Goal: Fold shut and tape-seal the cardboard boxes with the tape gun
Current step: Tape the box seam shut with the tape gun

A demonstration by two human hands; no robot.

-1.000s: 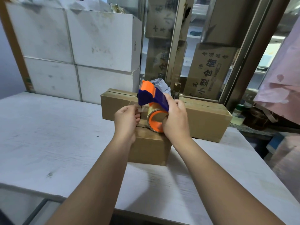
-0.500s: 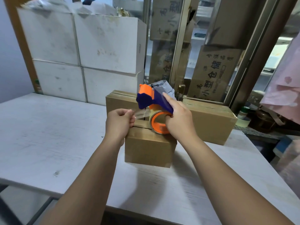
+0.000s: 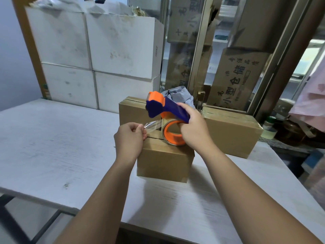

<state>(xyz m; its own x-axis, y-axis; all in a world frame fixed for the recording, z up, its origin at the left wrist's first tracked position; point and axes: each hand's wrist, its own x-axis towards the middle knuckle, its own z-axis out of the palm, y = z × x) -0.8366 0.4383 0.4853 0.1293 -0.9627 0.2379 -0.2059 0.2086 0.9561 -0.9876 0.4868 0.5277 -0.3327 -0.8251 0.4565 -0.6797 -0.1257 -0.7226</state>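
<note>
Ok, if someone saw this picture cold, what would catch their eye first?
The orange and blue tape gun, gripped by the right hand over the small cardboard box in the middle of the white table. The left hand pinches a strip of clear tape running from its roll. Behind on the left stand stacked white boxes.
</note>
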